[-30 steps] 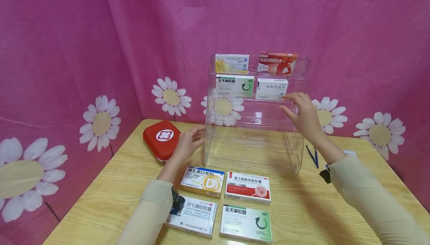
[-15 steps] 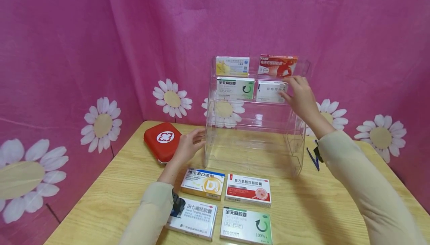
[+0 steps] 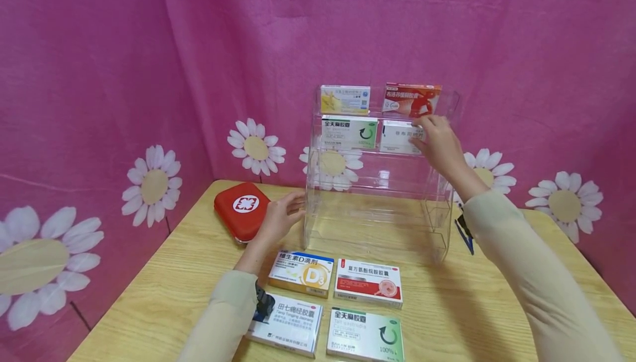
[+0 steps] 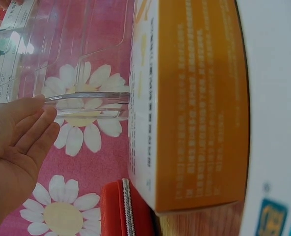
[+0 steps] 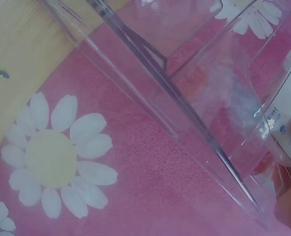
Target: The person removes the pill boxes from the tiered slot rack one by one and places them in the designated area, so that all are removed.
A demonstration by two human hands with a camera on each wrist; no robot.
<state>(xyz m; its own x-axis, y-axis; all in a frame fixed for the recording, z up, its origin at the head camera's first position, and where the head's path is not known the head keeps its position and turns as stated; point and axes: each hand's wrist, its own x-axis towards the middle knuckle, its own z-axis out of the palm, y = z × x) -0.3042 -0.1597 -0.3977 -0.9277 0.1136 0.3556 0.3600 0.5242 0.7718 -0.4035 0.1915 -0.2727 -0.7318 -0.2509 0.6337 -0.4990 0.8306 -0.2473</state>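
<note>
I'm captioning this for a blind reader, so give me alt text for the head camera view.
A person's right hand touches a white medicine box on the middle tier of a clear acrylic three-tier shelf, while the left hand rests against the shelf's left side. Four medicine boxes and a red first-aid pouch lie on the wooden table.

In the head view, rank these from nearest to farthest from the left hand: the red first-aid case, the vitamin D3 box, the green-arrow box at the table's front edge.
Measured from the left hand:
1. Red first-aid case, just to its left.
2. Vitamin D3 box, on the table below it.
3. Green-arrow box, front edge, toward the right.
</note>
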